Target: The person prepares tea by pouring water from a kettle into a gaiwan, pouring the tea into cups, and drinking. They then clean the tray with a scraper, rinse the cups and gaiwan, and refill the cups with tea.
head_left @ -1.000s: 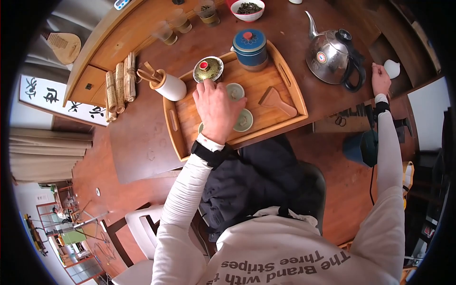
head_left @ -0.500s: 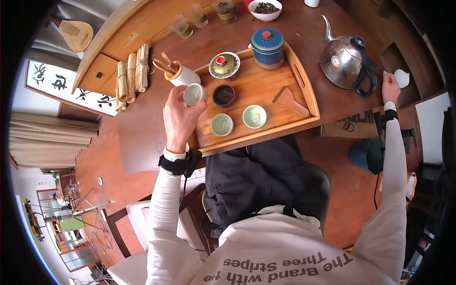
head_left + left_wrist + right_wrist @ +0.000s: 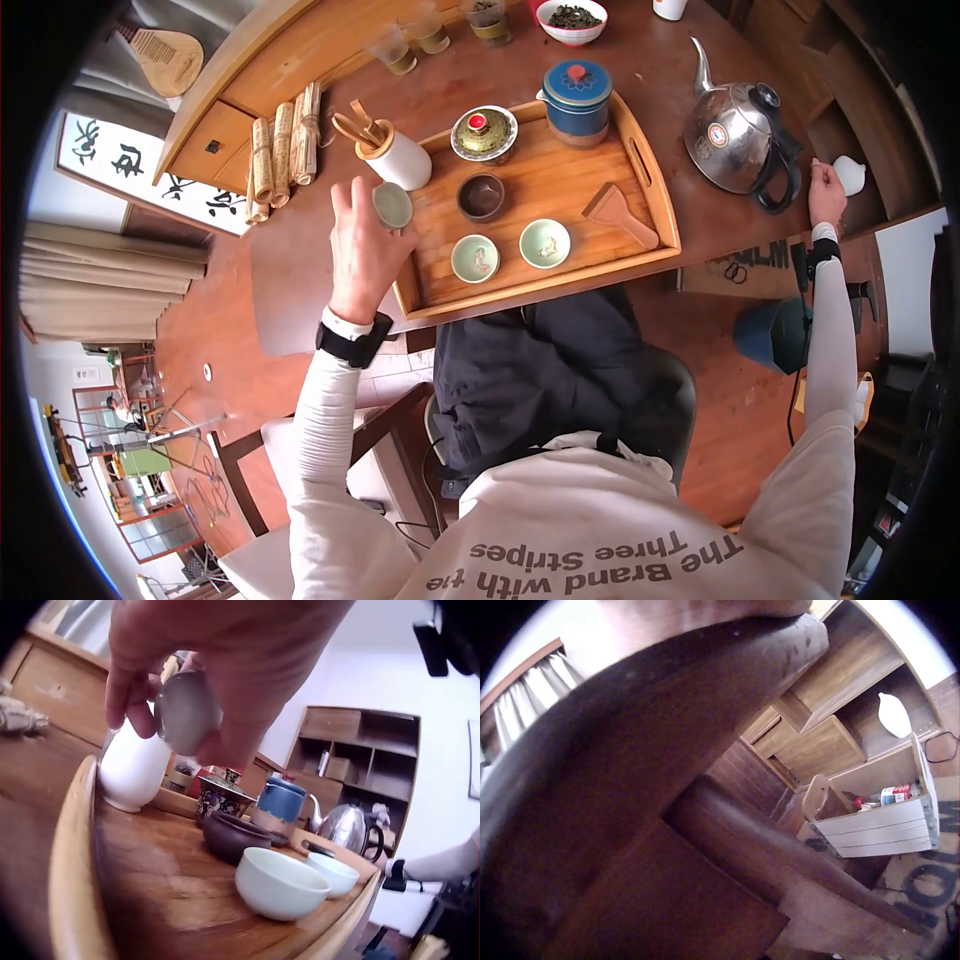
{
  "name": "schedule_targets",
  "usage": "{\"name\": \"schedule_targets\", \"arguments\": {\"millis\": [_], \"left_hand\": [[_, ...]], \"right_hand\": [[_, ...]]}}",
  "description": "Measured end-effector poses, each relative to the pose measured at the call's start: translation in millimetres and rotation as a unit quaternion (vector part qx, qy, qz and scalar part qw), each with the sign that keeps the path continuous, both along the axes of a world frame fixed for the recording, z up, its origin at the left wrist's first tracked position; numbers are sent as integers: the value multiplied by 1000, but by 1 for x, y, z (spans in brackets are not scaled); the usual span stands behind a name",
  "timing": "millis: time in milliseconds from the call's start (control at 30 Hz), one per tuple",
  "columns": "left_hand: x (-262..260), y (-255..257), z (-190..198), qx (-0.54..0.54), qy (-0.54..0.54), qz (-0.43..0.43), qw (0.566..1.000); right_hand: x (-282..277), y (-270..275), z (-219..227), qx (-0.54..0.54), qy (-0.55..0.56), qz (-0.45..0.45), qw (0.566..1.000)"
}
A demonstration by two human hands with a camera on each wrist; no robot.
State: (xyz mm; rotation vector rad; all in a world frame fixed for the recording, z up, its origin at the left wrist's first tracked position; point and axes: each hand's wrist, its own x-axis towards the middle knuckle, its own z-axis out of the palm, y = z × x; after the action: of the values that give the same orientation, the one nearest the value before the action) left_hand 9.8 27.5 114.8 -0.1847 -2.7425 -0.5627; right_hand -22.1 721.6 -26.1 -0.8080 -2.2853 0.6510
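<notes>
The left hand (image 3: 362,250) pinches a small pale green cup (image 3: 392,207) between thumb and fingers, above the tray's left end beside the white tool holder (image 3: 405,166). In the left wrist view, this cup (image 3: 187,712) hangs tilted under the hand (image 3: 240,645). Two similar cups (image 3: 475,260) (image 3: 545,244) and a dark cup (image 3: 481,197) sit upright on the wooden tray (image 3: 540,292), near a lidded bowl (image 3: 484,134). The right hand (image 3: 826,196) rests at the table's right edge; its fingers show only partly.
A blue lidded pot (image 3: 577,105) and a wooden scraper (image 3: 622,218) are on the tray. Right of it stands a steel kettle (image 3: 735,135). Bamboo rolls (image 3: 285,150), glasses (image 3: 430,35) and a bowl of leaves (image 3: 572,20) lie beyond the tray.
The left hand took the pale green cup from the tray's middle and carried it left, uncovering the dark cup. Since half a second ago the cup has tilted further. The right hand stayed at the edge.
</notes>
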Motion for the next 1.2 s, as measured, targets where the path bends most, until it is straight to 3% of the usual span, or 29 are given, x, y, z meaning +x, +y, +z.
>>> {"name": "schedule_targets", "arguments": {"millis": [67, 133, 300, 500, 567, 633, 733, 767, 833, 900, 1033, 1200], "left_hand": [[2, 0, 6, -37, -16, 5, 999], [-1, -10, 17, -204, 48, -100, 973], [-3, -6, 46, -337, 105, -135, 926], [0, 0, 85, -367, 142, -179, 902], [2, 0, 87, -382, 115, -138, 906], [1, -2, 84, -369, 140, -145, 907], [2, 15, 71, -112, 84, -78, 987], [2, 23, 63, -110, 85, -80, 987], [2, 41, 48, 58, -9, -58, 997], [-2, 61, 36, 97, -89, -90, 987], [-26, 89, 7, 1, 3, -252, 968], [-47, 103, -18, -63, 9, -283, 957]], "right_hand": [[3, 2, -2, -9, -18, -10, 1000], [0, 2, -1, 15, 5, 11, 1000], [1, 0, 1, -1, 2, 1, 1000], [-4, 8, -5, -4, 14, 9, 1000], [-2, 8, -5, -16, -2, -1, 1000], [-1, 5, -2, 23, -12, 3, 1000], [0, -3, 1, -3, 2, -7, 1000], [1, 2, 0, -1, 2, -9, 1000], [-2, 6, -4, 5, -8, 0, 1000], [0, 0, -3, 12, 1, 4, 1000], [-1, 1, -1, 1, -16, -11, 1000], [-1, 0, -3, 16, 39, 20, 999]]}}
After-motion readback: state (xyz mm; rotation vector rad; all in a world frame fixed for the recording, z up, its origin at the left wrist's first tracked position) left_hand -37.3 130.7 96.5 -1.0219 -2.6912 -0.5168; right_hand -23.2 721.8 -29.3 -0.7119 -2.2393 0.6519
